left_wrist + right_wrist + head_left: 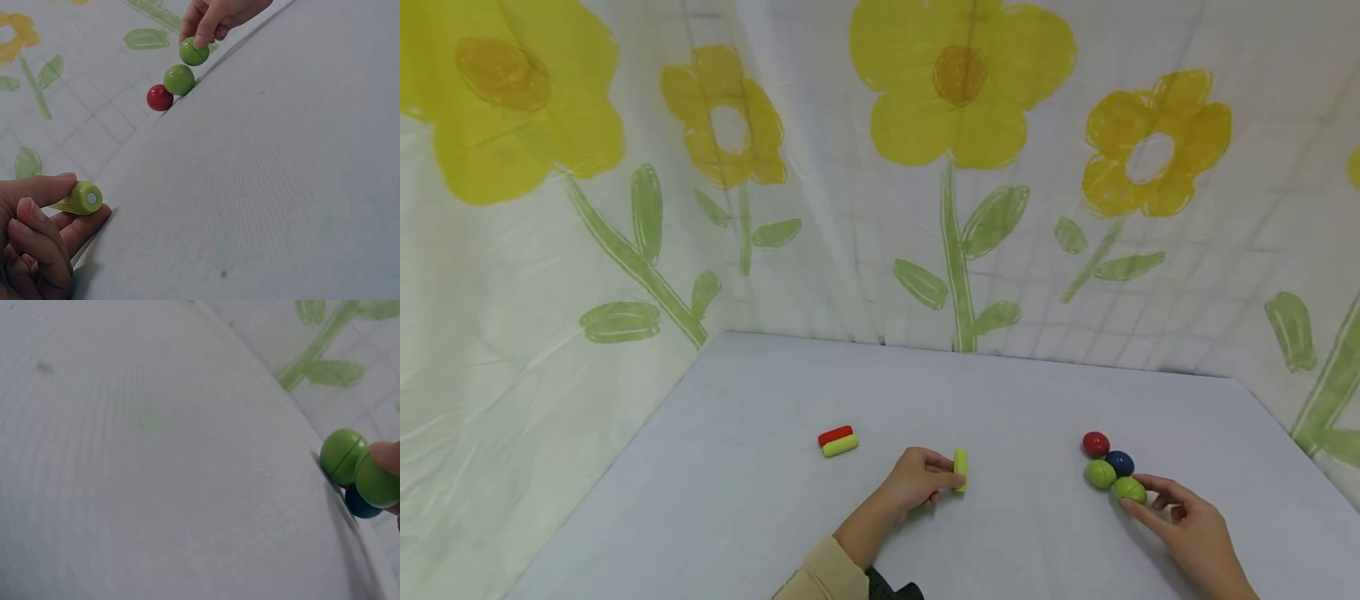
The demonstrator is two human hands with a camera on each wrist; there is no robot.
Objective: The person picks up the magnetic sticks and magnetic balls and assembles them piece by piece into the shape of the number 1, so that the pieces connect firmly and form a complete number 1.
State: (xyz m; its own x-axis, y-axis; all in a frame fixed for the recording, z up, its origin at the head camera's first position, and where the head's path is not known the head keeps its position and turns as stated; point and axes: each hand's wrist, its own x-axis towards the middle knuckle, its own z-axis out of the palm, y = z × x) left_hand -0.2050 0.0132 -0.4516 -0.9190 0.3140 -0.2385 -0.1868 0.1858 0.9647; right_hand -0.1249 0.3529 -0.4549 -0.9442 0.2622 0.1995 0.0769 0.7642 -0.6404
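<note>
left hand [913, 477] pinches yellow stick [961, 468] with thumb against fingers, narrow grip, mid table [760, 375]; can't tell if stick touches table. right hand [1195, 523] pinches green ball [1129, 490] between thumb and fingertip, at table's right, just beside other green ball [1101, 474], with blue ball [1121, 462] and red ball [1096, 444] near. red stick [835, 435] and other yellow stick [841, 446] lie side by side, left of left hand. yellow stick looks light, stiff, not fragile; hold midway, off pale disc [91, 198] on its end. green ball looks hard, glossy, maybe slippery, could roll; pinch across widest part
</note>
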